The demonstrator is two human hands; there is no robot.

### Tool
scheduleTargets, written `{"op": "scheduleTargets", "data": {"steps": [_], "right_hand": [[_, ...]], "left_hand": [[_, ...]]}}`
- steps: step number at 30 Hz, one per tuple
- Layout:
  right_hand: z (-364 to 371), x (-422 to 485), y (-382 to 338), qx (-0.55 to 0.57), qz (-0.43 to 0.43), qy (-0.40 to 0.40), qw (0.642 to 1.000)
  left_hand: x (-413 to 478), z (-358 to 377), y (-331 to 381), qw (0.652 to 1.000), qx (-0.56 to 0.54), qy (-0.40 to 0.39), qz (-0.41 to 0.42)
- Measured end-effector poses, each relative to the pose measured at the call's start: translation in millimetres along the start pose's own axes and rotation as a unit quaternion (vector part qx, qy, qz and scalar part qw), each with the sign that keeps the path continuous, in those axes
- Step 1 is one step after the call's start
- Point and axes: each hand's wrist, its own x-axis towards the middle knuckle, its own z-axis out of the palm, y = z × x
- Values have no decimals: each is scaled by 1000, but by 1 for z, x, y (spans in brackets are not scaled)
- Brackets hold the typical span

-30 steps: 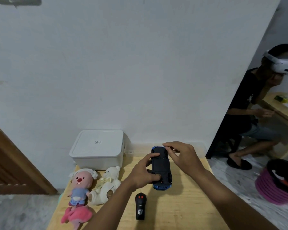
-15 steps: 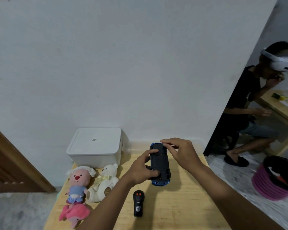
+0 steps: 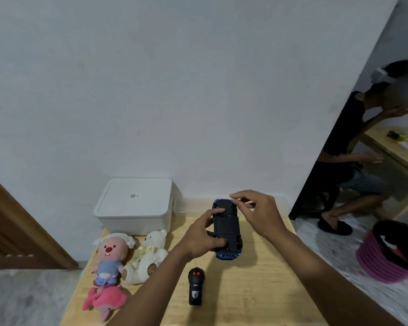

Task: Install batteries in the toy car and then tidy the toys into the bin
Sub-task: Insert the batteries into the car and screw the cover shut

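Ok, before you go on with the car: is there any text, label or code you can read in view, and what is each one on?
No text can be read here.
White lidded bin: small label with a square code and a line of print, too small to read.
Black remote control: a short white line of print above a white emblem, both blurred.
Toy car, underside up in the left hand with the right hand at its far end: no marking legible.

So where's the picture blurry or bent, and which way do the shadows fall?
Head view: the toy car and both hands are fairly sharp; the pink basket at the right edge is smeared; the wall edge leans from wide-angle distortion; shadows fall right of the car.
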Motion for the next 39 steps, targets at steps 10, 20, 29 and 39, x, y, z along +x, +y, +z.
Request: {"op": "scheduleTargets", "data": {"steps": [10,20,29,39], "right_hand": [[2,3,1,-16,-34,-25,999],[12,7,1,14,14,1,1000],[12,-4,1,12,44,19,999],[6,-14,5,-53,-33,-28,998]], "left_hand": [[2,-7,-1,1000,-14,-1,-4],[1,-12,-6,1000,-9,0,-6],[1,-6,-12,1000,-12,-11,-16],[-2,-5,-12,1000,-9,-19,-15]]}}
